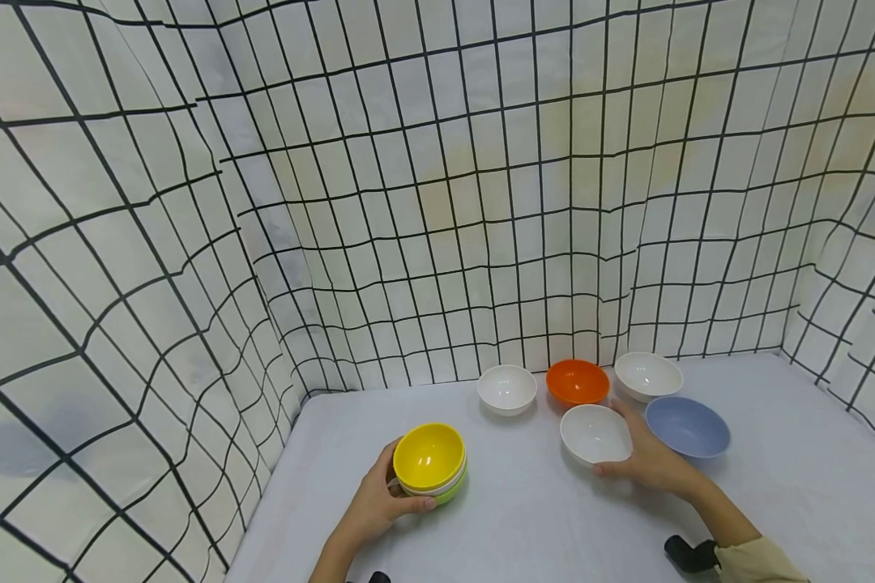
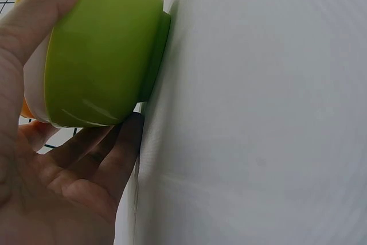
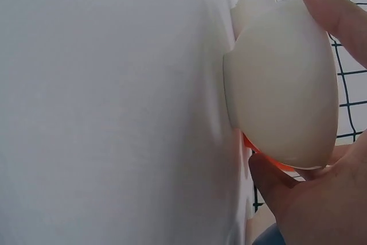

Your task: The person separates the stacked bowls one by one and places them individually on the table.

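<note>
My left hand (image 1: 379, 500) grips a stack of nested bowls from its left side, thumb at the front. The yellow bowl (image 1: 428, 457) sits on top, a white bowl (image 2: 35, 78) shows as a band in the middle, and a green bowl (image 2: 109, 50) forms the bottom. In the left wrist view, the green bowl's foot is right at the white cloth. To the right, my right hand (image 1: 649, 460) holds a white bowl (image 1: 594, 435) by its right side, between thumb and fingers. That bowl stands upright, its foot at the cloth in the right wrist view.
Behind the held white bowl stand another white bowl (image 1: 506, 390), an orange bowl (image 1: 578, 382) and a farther white bowl (image 1: 648, 376). A blue bowl (image 1: 688, 427) is just beyond my right hand. Grid-patterned curtains (image 1: 437, 202) enclose the white-covered table (image 1: 510, 534).
</note>
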`<state>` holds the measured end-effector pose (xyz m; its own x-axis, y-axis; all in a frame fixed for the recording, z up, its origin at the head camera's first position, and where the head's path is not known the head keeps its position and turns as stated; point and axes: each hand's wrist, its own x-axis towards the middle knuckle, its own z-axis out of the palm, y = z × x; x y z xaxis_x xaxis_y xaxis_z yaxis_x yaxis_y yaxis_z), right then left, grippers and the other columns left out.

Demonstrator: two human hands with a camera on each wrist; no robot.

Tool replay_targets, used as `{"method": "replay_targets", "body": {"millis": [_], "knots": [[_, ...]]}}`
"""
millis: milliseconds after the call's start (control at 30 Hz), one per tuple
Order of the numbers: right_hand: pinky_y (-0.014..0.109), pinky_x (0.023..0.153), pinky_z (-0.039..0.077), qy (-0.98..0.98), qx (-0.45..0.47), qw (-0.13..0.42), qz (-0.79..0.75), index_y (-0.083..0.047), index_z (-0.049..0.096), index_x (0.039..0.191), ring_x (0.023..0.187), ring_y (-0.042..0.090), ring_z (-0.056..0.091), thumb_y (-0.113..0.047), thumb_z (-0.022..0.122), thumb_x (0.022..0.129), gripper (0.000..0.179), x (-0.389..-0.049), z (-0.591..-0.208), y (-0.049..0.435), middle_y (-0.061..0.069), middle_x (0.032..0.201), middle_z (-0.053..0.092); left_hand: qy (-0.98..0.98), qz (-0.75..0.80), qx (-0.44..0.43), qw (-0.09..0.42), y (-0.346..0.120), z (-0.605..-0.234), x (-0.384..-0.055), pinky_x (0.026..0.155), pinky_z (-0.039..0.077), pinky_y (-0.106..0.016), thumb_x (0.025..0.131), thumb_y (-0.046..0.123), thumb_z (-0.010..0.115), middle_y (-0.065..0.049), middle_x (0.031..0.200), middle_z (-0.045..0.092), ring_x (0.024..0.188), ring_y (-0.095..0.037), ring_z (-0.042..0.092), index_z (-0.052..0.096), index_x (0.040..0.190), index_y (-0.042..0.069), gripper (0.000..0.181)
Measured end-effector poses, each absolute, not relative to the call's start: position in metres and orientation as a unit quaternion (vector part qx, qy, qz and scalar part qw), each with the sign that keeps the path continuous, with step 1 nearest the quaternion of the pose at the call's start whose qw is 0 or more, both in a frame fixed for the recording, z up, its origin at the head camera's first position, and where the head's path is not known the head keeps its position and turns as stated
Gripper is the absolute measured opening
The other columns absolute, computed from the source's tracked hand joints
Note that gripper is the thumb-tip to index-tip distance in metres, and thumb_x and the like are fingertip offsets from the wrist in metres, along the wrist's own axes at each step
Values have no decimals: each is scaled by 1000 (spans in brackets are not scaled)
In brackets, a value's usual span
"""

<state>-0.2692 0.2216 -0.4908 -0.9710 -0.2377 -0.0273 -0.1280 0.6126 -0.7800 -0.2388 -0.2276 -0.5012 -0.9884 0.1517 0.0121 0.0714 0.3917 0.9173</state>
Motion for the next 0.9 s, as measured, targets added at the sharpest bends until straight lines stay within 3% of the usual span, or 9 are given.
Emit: {"method": "replay_targets", "body": {"millis": [367,600,733,900], "knots": [[77,108,39,906,-111,21,-407,-6,7,162,141,52,36,-46,88,75,126,-266,-482,216,29,164,21,838,541,68,34,-228,-502,-239,122,37,-60,68,35,96,-4,157,49,146,-33,45,35,157,24,108],[81,107,35,908,-123,-16,-401,-6,14,161,145,53,29,-47,87,78,118,-261,-468,208,28,167,15,842,533,72,35,-228,-502,-239,122,35,-62,69,39,95,-6,158,48,147,-35,44,33,158,21,110],[81,109,33,902,-136,-24,-410,-8,22,160,146,51,30,-45,86,79,109,-254,-458,200,24,166,24,842,535,66,34,-227,-501,-240,122,36,-61,68,37,96,-5,158,48,146,-34,45,34,157,22,110],[74,109,42,891,-160,-17,-424,-13,33,155,140,49,42,-45,85,81,96,-247,-454,186,21,157,42,838,541,64,33,-228,-500,-239,122,37,-60,68,33,96,-4,157,49,146,-32,46,35,157,23,108]]}}
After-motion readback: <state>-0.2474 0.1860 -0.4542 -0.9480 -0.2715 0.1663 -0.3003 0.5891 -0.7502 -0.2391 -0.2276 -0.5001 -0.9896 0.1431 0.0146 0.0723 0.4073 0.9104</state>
